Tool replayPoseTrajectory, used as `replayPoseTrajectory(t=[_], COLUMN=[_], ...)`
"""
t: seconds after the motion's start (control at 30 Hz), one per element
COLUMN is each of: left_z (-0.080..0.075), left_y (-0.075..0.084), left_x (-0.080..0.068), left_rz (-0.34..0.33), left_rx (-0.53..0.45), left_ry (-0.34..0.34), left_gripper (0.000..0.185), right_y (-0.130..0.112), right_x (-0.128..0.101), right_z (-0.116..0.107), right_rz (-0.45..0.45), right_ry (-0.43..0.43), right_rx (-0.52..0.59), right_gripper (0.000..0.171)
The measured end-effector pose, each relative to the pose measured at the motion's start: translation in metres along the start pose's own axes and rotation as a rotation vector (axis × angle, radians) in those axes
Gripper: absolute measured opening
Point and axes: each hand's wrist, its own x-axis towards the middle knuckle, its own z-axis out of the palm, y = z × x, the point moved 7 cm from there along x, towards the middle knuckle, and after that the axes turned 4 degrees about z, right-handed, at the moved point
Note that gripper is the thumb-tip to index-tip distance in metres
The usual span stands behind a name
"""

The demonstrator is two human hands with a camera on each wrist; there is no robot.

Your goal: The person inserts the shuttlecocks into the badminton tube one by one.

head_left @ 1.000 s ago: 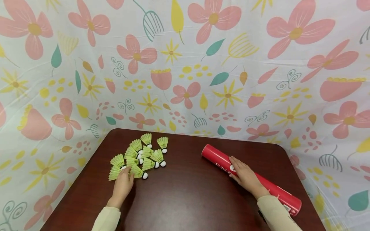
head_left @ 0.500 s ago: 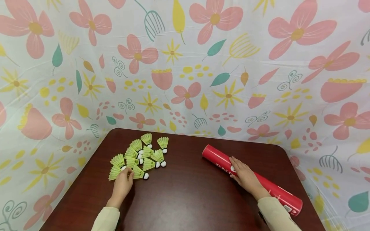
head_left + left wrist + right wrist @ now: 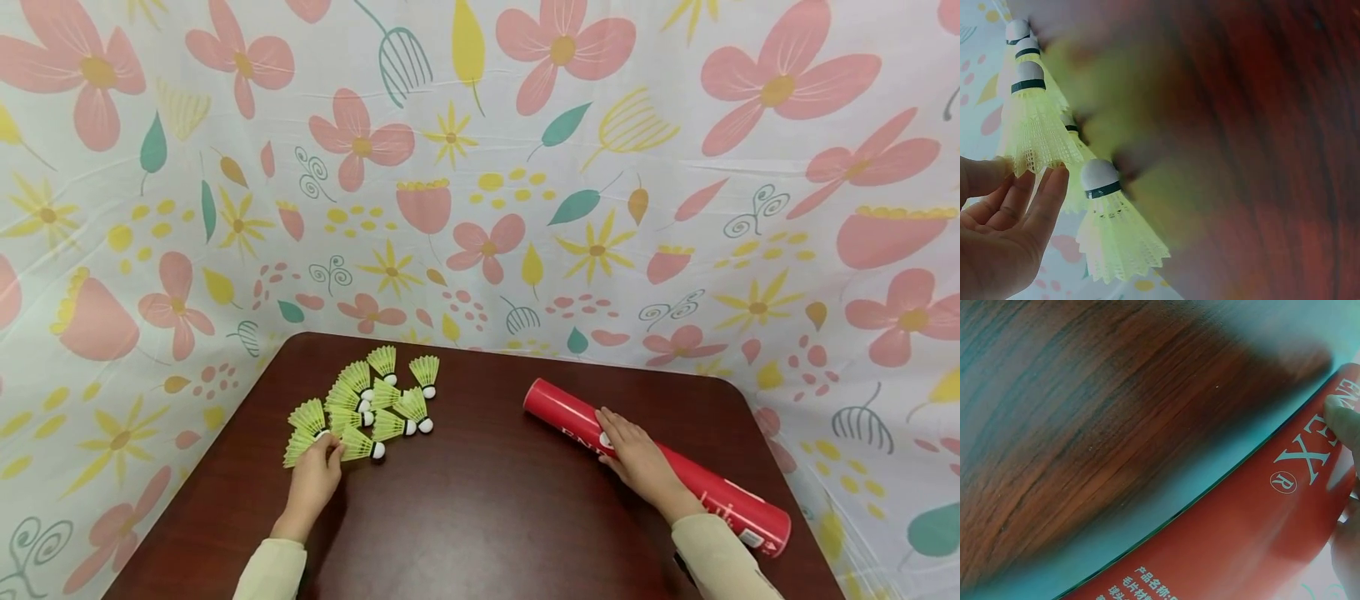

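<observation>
My left hand (image 3: 315, 475) pinches the skirt edge of a yellow-green shuttlecock (image 3: 360, 446) with a white cork and dark band. In the left wrist view the thumb and fingertips meet at the skirt of this shuttlecock (image 3: 1035, 119), and its cork points away from the hand. A second shuttlecock (image 3: 1119, 231) lies right beside those fingers. At the right, my right hand (image 3: 637, 462) lies over a long red shuttlecock tube (image 3: 712, 487), fingers across its top and thumb on the near side. White lettering shows on the tube (image 3: 1241, 519) in the right wrist view.
Several more shuttlecocks (image 3: 386, 396) lie grouped at the table's left back. The dark brown table (image 3: 480, 500) has rounded far corners. Behind it hangs a white cloth with a flower print (image 3: 480, 167).
The cork of the shuttlecock in my left hand has risen slightly, and that hand has shifted a little back from the group. My right hand keeps its place on the tube.
</observation>
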Motion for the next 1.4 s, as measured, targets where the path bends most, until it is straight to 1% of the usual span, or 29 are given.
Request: replayPoseTrajectory(t=[0.07,0.13,0.27,0.37,0.47,0.53,0.63,0.77,0.9,1.07,1.2,1.33,1.4], left_z=[-0.004,-0.006,-0.008,-0.011,-0.012,-0.014,-0.014,-0.015,-0.013,-0.008,-0.007,-0.006,-0.005], left_y=[0.005,0.009,0.011,0.015,0.018,0.020,0.023,0.030,0.036,0.042,0.047,0.052,0.055], left_x=[0.001,0.002,0.005,0.007,0.008,0.009,0.010,0.011,0.015,0.021,0.027,0.030,0.031], left_rz=[0.043,0.061,0.059,0.041,0.011,0.007,0.030,0.073,0.095,0.093,0.092,0.096,0.095], left_rx=[-0.002,-0.001,0.004,0.001,-0.016,-0.027,-0.033,-0.036,-0.057,-0.081,-0.107,-0.140,-0.152], left_ry=[0.044,0.067,0.084,0.083,0.064,0.062,0.074,0.103,0.107,0.077,0.070,0.064,0.060], left_gripper=[0.006,0.006,0.006,0.005,0.006,0.007,0.007,0.005,0.006,0.005,0.006,0.007,0.007], right_y=[0.000,0.000,-0.002,-0.003,-0.004,-0.004,-0.006,-0.012,-0.017,-0.023,-0.028,-0.032,-0.035], right_x=[0.000,0.000,0.000,-0.001,-0.001,-0.001,-0.001,0.000,0.001,0.004,0.005,0.004,0.003], right_z=[-0.001,-0.003,-0.007,-0.010,-0.012,-0.013,-0.014,-0.018,-0.023,-0.028,-0.031,-0.034,-0.036], right_rz=[0.003,0.006,0.007,0.009,0.016,0.017,0.010,-0.012,-0.033,-0.047,-0.059,-0.076,-0.081], right_ry=[-0.006,-0.010,-0.013,-0.013,-0.026,-0.032,-0.037,-0.020,-0.003,0.016,0.020,0.018,0.023], right_rx=[0.001,0.002,0.000,-0.003,-0.002,0.003,0.009,0.017,0.016,0.009,0.018,0.029,0.035], right_gripper=[0.082,0.083,0.083,0.082,0.082,0.082,0.083,0.084,0.085,0.086,0.089,0.079,0.078])
